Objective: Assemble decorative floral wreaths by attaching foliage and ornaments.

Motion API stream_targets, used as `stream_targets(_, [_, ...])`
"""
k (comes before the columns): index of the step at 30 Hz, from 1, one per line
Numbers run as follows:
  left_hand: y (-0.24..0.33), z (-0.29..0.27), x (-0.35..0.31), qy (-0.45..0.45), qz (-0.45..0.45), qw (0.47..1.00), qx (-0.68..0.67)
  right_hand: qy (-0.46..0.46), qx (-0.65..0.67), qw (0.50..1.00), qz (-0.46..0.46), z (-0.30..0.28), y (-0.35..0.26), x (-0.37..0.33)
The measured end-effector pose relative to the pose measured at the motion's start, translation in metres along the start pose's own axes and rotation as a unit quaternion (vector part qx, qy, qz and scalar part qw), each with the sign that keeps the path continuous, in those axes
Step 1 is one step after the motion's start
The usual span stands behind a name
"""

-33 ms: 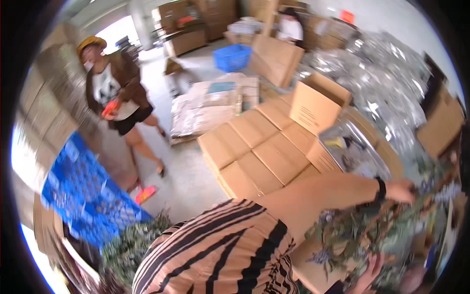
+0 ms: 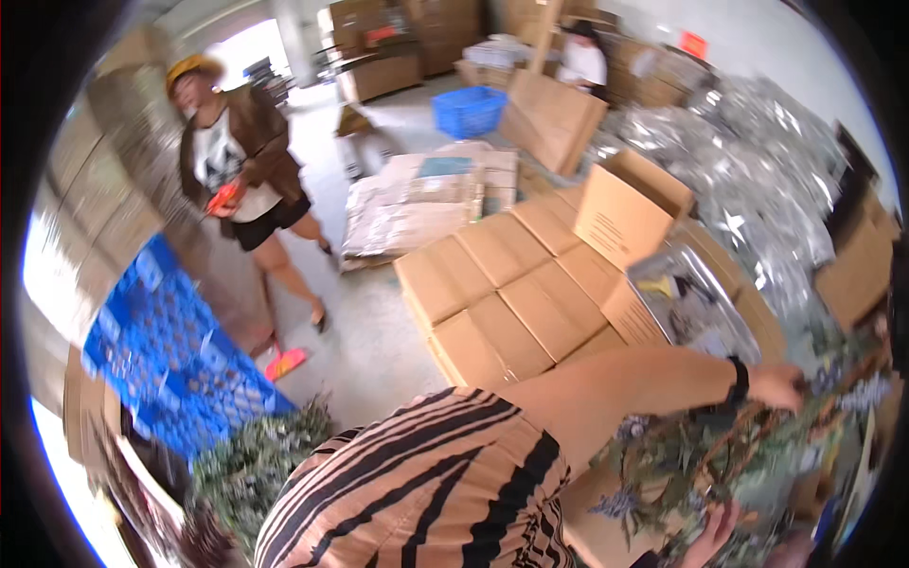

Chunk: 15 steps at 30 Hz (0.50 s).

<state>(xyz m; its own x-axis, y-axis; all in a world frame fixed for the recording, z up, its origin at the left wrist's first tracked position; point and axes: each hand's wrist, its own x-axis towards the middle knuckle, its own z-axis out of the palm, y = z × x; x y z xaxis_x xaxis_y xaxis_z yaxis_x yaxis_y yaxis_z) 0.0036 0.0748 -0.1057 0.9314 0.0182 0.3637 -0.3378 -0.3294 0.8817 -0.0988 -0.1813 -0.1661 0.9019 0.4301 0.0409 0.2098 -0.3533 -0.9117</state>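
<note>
A leafy garland (image 2: 653, 464) with brown twiggy stems and blue-purple flowers lies across the lower right. My left arm, in a striped sleeve and with a black band at the wrist, reaches over to the right. My left hand (image 2: 776, 386) is closed on the garland's stems at its far end. Lower down, my right hand (image 2: 715, 532) has its fingers curled at the nearer stems, partly hidden by leaves. Beneath the flowers shows a cardboard surface (image 2: 592, 511).
Closed cartons (image 2: 502, 293) stand beyond my arm, bearing an open box (image 2: 620, 213) and a grey tray (image 2: 696, 303). A blue pallet (image 2: 170, 350) leans at left near green foliage (image 2: 265, 454). A person (image 2: 246, 161) stands beyond; plastic-wrapped goods (image 2: 748, 180) pile up at right.
The view has swung slightly, so the surroundings sit a little farther right. Both my hands stay at the garland in nearly the same places.
</note>
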Motion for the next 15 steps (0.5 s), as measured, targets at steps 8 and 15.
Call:
stream_targets(8, [-0.001, 0.017, -0.013, 0.128, 0.021, 0.989, -0.073, 0.020, -0.037, 0.992, 0.121, -0.006, 0.045, 0.024])
stream_targets(15, [0.008, 0.017, -0.030, 0.201, -0.009, 0.972, -0.121, -0.084, -0.029, 0.995, 0.054, 0.006, -0.004, 0.017])
